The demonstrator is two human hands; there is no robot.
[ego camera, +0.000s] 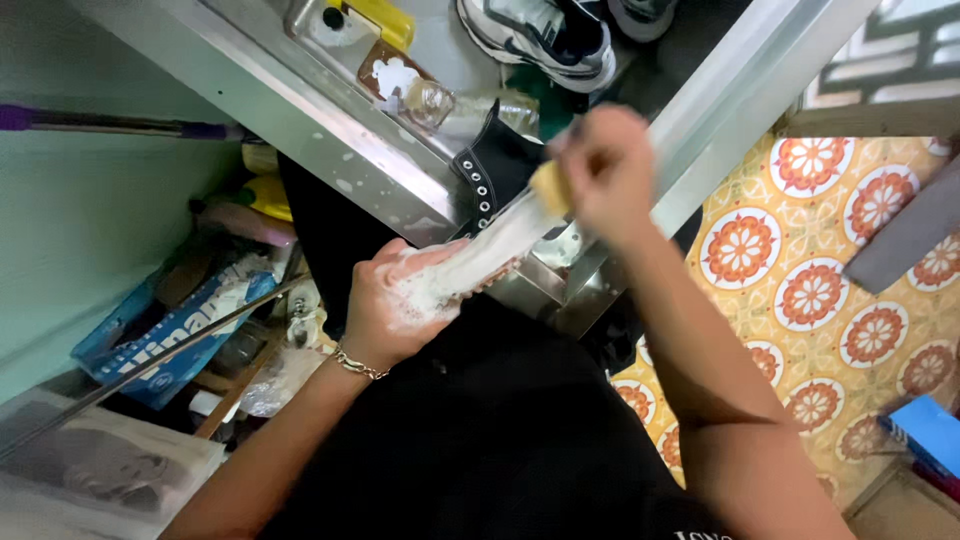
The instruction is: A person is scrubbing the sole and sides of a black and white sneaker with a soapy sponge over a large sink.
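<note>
The left hand point(395, 305) is wrapped around one end of a black lace-up shoe point(492, 175), its fingers closed on the sole, which is thick with white soap foam. The shoe runs up and to the right from that hand, tilted, its foamy sole edge facing the camera and its black canvas upper with metal eyelets turned toward the steel sink point(330, 150) behind it. The right hand point(600, 165) is closed on a small yellow sponge point(549, 187) and presses it against the far end of the sole — so the shoe lies between the two hands, held at the near end by the left and touched at the far end by the sponge in the right. The hands themselves are well apart, one at each end of the sole. A thin chain bracelet point(357, 363) sits on the left wrist.

In the sink lie a brown brush-like thing with foam on it point(392, 72), a clear glass jar point(432, 100) on its side, and a yellow object point(380, 18) near the top edge. A pair of grey and white trainers point(545, 35) rests further back. To the left, below the sink, a blue carton point(165, 335) sits among clutter — on the right the floor shows orange patterned tiles point(810, 290).
</note>
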